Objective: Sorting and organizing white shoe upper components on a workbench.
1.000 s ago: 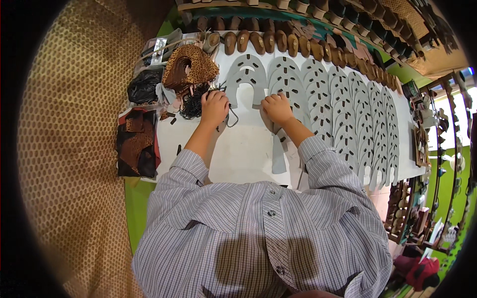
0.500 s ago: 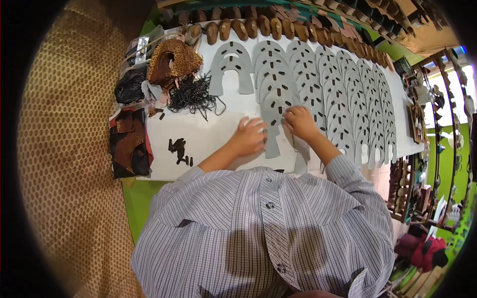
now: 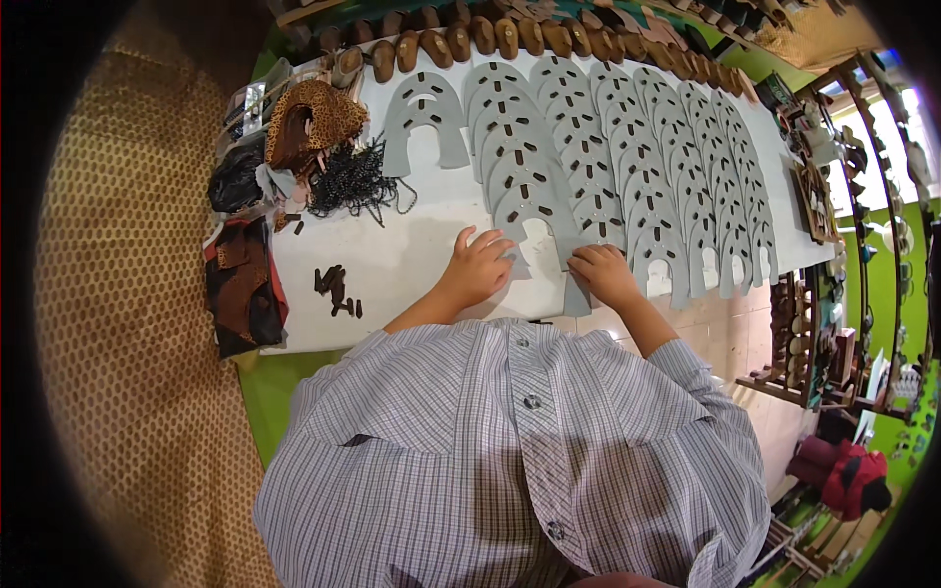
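Gray U-shaped upper piece [image 3: 532, 207] lies on the table [image 3: 402, 260] at the near end of the second column from the left, its right leg [image 3: 576, 297] reaching the table's front edge. Half a second ago the right hand [image 3: 603, 274] was higher, up by this column's dark patches; now it has come down to that leg, its fingers bent over the gray material. Whether they grip it or only press cannot be told. The left hand [image 3: 478, 267], little changed, sits by the other leg with fingers spread, pinching nothing visible. So the hands are apart, one on each side of the opening. A second ago both were at the two-piece column [image 3: 397, 147] on the far left, which now lies untouched; attention seems to have passed to squaring up this second column. Left of the hands, loose dark strips [image 3: 336, 291] lie in a small heap, with black beaded strands [image 3: 353, 181] beyond them.
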{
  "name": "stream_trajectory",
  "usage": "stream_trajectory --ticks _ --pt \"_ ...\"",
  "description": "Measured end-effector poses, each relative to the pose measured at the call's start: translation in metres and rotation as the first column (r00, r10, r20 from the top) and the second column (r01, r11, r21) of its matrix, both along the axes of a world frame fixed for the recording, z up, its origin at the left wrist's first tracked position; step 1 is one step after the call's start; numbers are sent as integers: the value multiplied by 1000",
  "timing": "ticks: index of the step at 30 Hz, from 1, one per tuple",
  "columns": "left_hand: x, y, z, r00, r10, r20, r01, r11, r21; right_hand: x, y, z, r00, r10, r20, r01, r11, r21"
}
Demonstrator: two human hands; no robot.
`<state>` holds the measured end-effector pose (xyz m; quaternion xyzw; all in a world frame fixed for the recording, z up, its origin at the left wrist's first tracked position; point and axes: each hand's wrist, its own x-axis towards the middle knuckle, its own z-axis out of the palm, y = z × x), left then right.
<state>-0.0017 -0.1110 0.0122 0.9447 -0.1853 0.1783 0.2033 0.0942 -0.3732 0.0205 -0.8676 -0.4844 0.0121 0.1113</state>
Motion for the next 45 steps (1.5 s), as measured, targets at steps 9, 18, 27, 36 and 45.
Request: stream_trajectory --ticks 9,18,27,36,45 --pt "-2 25 44 962 261 -83 -271 951 -152 16 36 48 998 -18 65 6 986 166" --pt "46 147 95 850 522 68 -517 852 -79 77 153 112 997 -62 -40 73 917 392" --pt "61 206 82 810 577 108 -582 813 27 105 234 74 992 66 107 -95 950 296" --pt "11 179 10 887 459 -54 -448 882 146 54 224 5 967 238 93 -246 965 93" --pt "-4 166 -5 853 518 -63 -502 848 169 44 214 -3 976 192 105 -200 977 68"
